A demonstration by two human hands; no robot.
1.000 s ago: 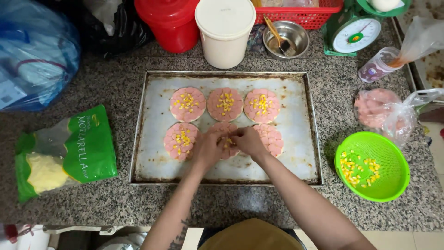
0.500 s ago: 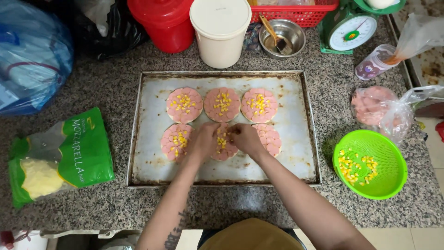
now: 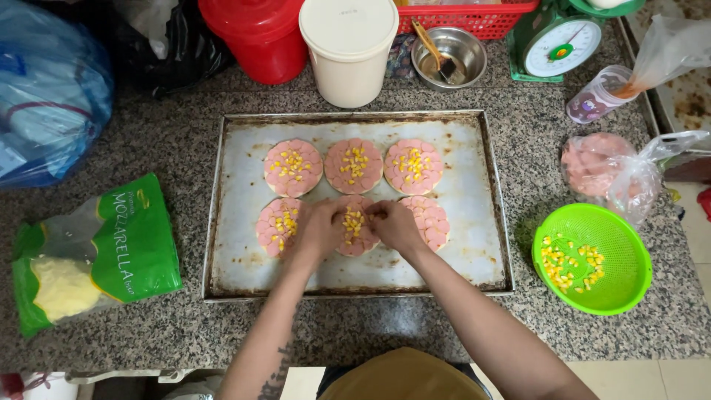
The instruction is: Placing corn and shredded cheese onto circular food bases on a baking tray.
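A worn metal baking tray (image 3: 474, 259) holds several small round pizza bases covered with pink sausage slices. Three in the back row (image 3: 353, 164) carry yellow corn. In the front row, my left hand (image 3: 320, 230) and my right hand (image 3: 392, 224) rest on either side of the middle base (image 3: 354, 224), fingertips touching its corn topping. The front left base (image 3: 275, 224) also has corn; the front right base (image 3: 433, 220) shows only sausage slices.
A green colander (image 3: 592, 259) with corn kernels sits right of the tray, a bag of pink sausage slices (image 3: 601, 169) behind it. A green bag of shredded cheese (image 3: 92, 255) lies left. Behind: red bucket (image 3: 259, 33), white tub (image 3: 348, 48), steel bowl (image 3: 448, 55), kitchen scale (image 3: 559, 44).
Both hands stay over the front middle base; the fingers have spread apart a little and corn now shows on that base between them.
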